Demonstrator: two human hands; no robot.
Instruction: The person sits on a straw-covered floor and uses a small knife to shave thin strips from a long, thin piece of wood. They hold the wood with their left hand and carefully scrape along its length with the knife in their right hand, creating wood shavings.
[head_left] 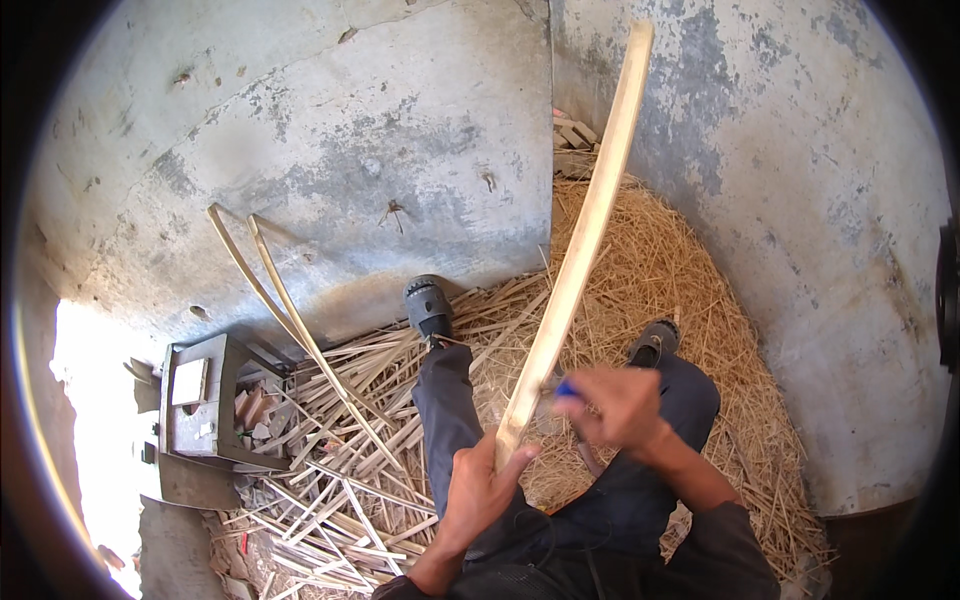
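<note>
A long pale strip of wood or split bamboo (pixel 585 235) slants up from my lap to the far right, its top end in front of the walls. My left hand (pixel 478 490) is closed around its lower end, thumb along the side. Just above that grip, my right hand (pixel 625 405) is closed on a blue-handled tool (pixel 568 388). A short metal part of the tool reaches the strip's right edge. The hand is smeared by motion, so the tool's exact kind cannot be made out.
Split sticks (pixel 345 530) litter the floor at left; a heap of straw-like shavings (pixel 650 235) fills the right corner. Two thin strips (pixel 290 310) lean on the peeling wall (pixel 330 130). A dark wooden box (pixel 205 400) holds broken pieces. My sandalled feet (pixel 428 300) stand among the sticks.
</note>
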